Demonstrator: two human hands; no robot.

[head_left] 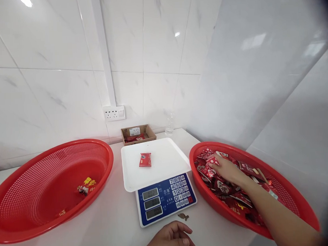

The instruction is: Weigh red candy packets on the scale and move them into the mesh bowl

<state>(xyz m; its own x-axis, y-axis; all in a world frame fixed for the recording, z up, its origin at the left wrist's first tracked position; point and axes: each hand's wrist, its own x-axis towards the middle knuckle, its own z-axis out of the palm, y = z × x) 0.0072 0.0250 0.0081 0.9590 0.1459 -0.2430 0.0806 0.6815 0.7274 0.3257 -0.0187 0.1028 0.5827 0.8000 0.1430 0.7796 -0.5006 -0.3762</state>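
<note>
My left hand [170, 240] rests low at the front of the table, fingers loosely bent and apart, with nothing in it. A digital scale [166, 200] stands just beyond it. One small red packet [145, 159] lies on the scale's white tray [158, 174]. My right hand [227, 170] reaches into the right red basket [303, 218], its fingers closed on a red packet with white dots [212, 161]. Many other red packets [222, 186] lie heaped around that hand. Part of its fingers is hidden from view.
On the left stands another red basket [99, 144] with a few small packets [87, 184] inside. Behind the scale are a cardboard box [150, 133] and a clear plastic bottle [169, 124], near the tiled wall. A brown scrap [183, 216] lies before the scale.
</note>
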